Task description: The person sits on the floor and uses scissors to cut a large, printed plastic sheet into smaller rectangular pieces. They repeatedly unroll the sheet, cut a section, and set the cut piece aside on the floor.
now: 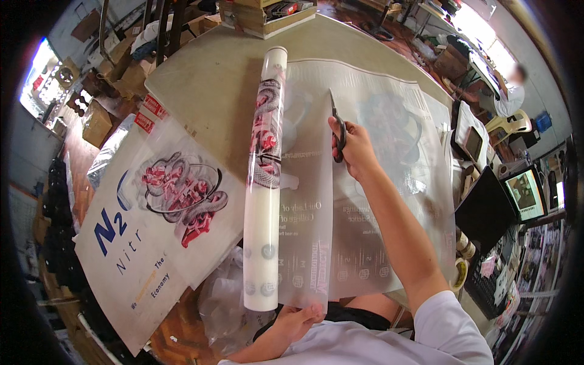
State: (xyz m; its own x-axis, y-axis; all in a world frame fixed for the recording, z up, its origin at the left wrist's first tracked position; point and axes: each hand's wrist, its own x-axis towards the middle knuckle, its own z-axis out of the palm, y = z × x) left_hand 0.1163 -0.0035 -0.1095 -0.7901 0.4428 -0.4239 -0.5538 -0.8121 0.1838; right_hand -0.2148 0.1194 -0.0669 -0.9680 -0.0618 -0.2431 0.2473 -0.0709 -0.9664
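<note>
My right hand (357, 148) grips black-handled scissors (338, 132), their blades pointing away from me. They sit at the top of a long slit in a translucent printed film (365, 246). The film's prints and lettering show mirrored. Below, my left hand (297, 320) pinches the near edge of the film strip left of the slit. That strip joins a thick roll of film (262, 210), which lies lengthwise on the table (207, 91) and bears a snake design. Part of the left hand's grip is hidden by the film.
Left of the roll, printed sheets (155, 219) with a snake graphic and lettering overhang the table. Clear plastic (223, 296) lies below. A cardboard box (269, 18) stands at the far edge. Rightward are tape rolls (461, 273), a monitor (524, 194) and a seated person (511, 98).
</note>
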